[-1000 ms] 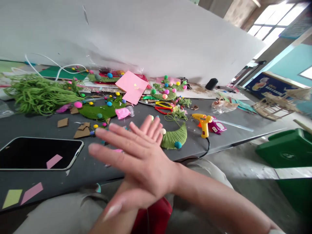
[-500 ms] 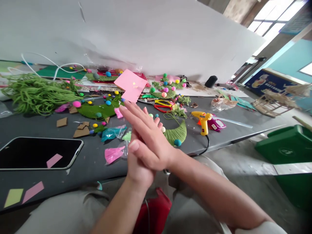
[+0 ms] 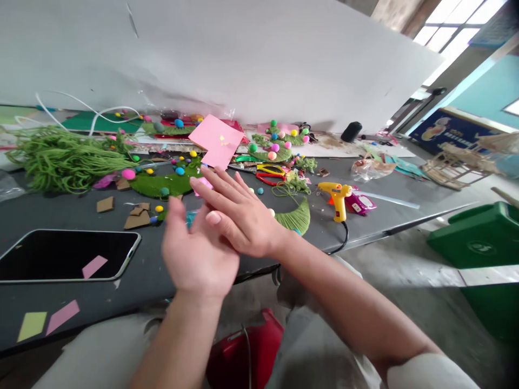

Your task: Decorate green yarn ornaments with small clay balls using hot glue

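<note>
Palm up, my left hand [image 3: 200, 259] is held above the table's front edge, its thumb spread away from the palm. My right hand [image 3: 247, 221] lies across it with fingers stretched out, palm against the left hand's fingers. Whether anything small lies between the two palms is hidden. Beyond the hands are a pink paper sheet [image 3: 217, 140] and a green felt piece [image 3: 162, 184] dotted with pompoms. Right of my right hand sits a green yarn-wrapped crescent [image 3: 295, 217], partly covered by the hand and wrist.
A yellow glue gun [image 3: 338, 197] with a black cord rests near the right edge beside a purple packet [image 3: 362, 203]. At left are a phone [image 3: 60, 256] and a heap of green yarn [image 3: 65, 159]. Red-and-yellow-handled scissors [image 3: 271, 174] lie mid-table. A green bin [image 3: 478, 235] stands right.
My left hand has moved left and turned its palm upward, with the thumb swung outward. The right hand has flattened across its fingers. The hands were pressed more tightly together before.
</note>
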`<state>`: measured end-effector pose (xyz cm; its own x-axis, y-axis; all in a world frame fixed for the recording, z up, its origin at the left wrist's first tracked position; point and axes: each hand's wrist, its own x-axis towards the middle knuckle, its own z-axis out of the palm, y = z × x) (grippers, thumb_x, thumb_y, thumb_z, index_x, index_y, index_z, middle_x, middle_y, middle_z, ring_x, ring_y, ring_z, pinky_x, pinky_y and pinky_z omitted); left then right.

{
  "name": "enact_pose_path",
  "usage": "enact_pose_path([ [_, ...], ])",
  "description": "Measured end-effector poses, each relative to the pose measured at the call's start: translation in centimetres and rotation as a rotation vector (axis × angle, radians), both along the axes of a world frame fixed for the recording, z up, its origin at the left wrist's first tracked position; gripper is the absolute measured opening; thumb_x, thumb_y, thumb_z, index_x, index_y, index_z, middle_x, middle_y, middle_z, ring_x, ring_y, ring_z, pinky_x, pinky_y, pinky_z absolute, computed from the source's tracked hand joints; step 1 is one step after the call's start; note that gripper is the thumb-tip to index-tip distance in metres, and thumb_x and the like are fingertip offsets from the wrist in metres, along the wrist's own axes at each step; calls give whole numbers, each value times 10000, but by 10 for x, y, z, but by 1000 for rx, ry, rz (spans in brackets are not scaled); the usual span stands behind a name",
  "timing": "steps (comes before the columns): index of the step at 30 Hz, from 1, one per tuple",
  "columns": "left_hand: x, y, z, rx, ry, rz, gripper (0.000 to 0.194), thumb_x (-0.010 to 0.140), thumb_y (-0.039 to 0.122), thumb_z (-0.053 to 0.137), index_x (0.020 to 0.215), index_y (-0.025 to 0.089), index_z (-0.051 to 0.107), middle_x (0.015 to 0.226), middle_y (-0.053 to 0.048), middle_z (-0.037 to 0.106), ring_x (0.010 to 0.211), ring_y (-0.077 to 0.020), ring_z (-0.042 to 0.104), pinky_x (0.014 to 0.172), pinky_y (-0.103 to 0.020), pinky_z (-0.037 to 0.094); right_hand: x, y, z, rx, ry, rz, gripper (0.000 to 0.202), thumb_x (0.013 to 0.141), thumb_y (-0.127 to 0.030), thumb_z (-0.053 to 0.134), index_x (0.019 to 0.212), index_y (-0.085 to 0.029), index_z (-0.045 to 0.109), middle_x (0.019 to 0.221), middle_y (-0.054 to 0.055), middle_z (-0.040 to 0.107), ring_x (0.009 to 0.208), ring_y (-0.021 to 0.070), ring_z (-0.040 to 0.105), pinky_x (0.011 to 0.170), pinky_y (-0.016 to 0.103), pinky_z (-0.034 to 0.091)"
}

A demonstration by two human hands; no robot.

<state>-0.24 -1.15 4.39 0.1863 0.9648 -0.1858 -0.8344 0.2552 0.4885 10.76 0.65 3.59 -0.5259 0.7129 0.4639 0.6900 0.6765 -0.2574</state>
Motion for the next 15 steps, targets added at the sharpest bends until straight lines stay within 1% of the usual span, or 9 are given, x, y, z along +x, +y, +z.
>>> enact_pose_path([
  [1,-9,4,3,8,-2,-2,563,1037,671,346,1238,285,703,1443,-47,689,1516,-247,493,1197,-417,487,0,0,-1,-10,-20,-4,689,1127,-527,117,1653,-157,364,1765,111,271,1668,280,145,1354,560,124],
  [3,-20,10,4,-11,42,88,555,1026,678,343,1171,293,717,1453,-32,684,1491,-244,525,1193,-396,492,-5,-8,1,0,-77,56,636,1129,-518,266,1654,-171,361,1770,86,258,1674,260,103,1365,523,93],
  [5,-16,12,-3,-8,110,93,489,1039,621,340,1182,341,715,1468,6,674,1528,-204,475,1266,-370,383,-15,-21,8,50,-95,152,719,1085,-595,395,1639,-137,382,1770,75,255,1679,208,65,1376,401,62],
  [7,-1,10,-11,-47,139,-19,501,1042,618,355,1211,315,717,1507,-13,645,1569,-234,412,1332,-426,238,-21,-27,14,60,-39,196,765,1063,-655,379,1618,-129,414,1747,49,323,1674,166,99,1375,345,41],
  [9,12,5,-13,-54,131,-65,468,1030,573,418,1195,259,724,1468,-94,671,1546,-303,446,1324,-507,247,-16,-22,14,21,21,158,765,1100,-619,214,1653,-103,326,1755,60,302,1669,160,129,1379,376,59],
  [10,14,3,-11,-15,112,-18,488,1027,598,405,1230,275,709,1491,-73,655,1561,-281,425,1321,-474,273,-11,-16,11,22,76,120,762,1112,-580,116,1654,-83,313,1751,66,312,1667,158,140,1379,393,82],
  [12,8,2,-3,21,90,-9,520,1018,642,417,1247,271,702,1477,-76,666,1575,-271,399,1305,-448,322,-1,-5,3,-79,45,2,667,1132,-508,162,1667,-142,317,1765,56,276,1671,207,122,1374,475,95],
  [14,-2,5,5,-4,96,11,632,988,734,380,1262,256,691,1489,-83,658,1578,-276,394,1292,-419,353,3,-2,-3,-114,-3,5,621,1140,-452,219,1663,-135,327,1772,72,245,1673,237,92,1370,513,66],
  [15,-5,6,6,-17,122,41,636,992,732,354,1283,268,676,1524,-61,633,1583,-256,385,1295,-400,347,2,-4,-2,-98,-13,51,618,1140,-435,232,1654,-108,340,1772,89,239,1674,237,80,1371,502,53],
])
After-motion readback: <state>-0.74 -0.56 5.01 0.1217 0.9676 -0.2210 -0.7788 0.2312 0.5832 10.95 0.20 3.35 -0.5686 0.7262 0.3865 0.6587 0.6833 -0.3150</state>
